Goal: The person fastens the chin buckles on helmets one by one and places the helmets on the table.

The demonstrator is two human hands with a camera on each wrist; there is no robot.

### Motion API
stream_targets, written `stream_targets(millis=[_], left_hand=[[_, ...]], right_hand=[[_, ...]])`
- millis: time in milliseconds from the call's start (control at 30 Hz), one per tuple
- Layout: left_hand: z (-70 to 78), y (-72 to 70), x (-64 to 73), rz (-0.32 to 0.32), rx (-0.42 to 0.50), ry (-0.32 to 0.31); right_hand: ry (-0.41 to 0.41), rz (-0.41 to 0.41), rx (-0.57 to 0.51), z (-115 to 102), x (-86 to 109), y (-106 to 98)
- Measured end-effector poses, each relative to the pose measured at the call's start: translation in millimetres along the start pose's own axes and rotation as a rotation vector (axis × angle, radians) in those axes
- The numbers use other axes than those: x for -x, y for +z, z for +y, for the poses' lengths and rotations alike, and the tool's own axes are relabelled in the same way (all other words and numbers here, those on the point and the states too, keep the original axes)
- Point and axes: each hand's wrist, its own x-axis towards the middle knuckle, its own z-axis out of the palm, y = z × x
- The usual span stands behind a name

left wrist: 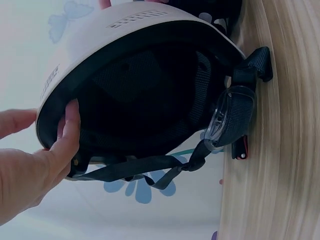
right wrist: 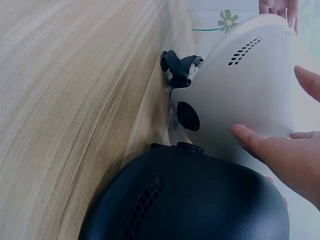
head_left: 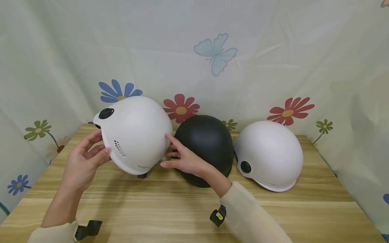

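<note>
A: Room first; where is the white helmet (head_left: 139, 131) sitting?

B: It's tilting at the left of the table (head_left: 194, 209), its opening facing left and downward; its right side is crowding the black helmet (head_left: 206, 141), while a second white helmet (head_left: 273, 152) is sitting just beyond, near the table's right edge; the floral curtain (head_left: 243, 91) is closing off the back, and wood grain is stretching broadly in front; whether the tilted rim is touching down, I'm not able to tell.

A: Anything showing by way of labels?

B: Slotted vents (head_left: 119, 148) are showing on the tilted shell; a little mark low on the second white one is proving too small to make out.

A: And the hands?

B: The left hand (head_left: 86, 158) is gripping the rim, thumb lying outside, fingers (left wrist: 72, 120) curling inside; a dark chin strap (left wrist: 135, 170) is looping across the opening; the right hand (head_left: 188, 160) is slanting in front of the black helmet, fingers spreading loosely and grasping nothing, the index tip appearing to touch the white shell.
</note>
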Motion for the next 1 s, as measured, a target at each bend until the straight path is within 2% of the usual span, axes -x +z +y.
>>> stream_targets(millis=[133, 267, 533, 833, 1000], left_hand=[[2.3, 3.0, 0.1, -0.027, 0.030, 0.032], [3.9, 5.6, -0.3, -0.025, 0.032, 0.047], [7.7, 9.4, -0.9, -0.010, -0.055, 0.045], [12.1, 12.0, -1.6, -0.039, -0.043, 0.075], [14.3, 15.1, -1.0, -0.039, -0.077, 0.060]], right_hand=[[0.002, 0.010, 0.012, -0.8, 0.8, -0.9], [0.002, 0.008, 0.003, -1.9, 1.9, -1.9], [0.009, 0.012, -0.020, -4.2, 2.8, -3.7], [0.010, -0.006, -0.047, -3.8, 3.6, -5.1], [0.009, -0.008, -0.067, -1.9, 3.5, -4.0]])
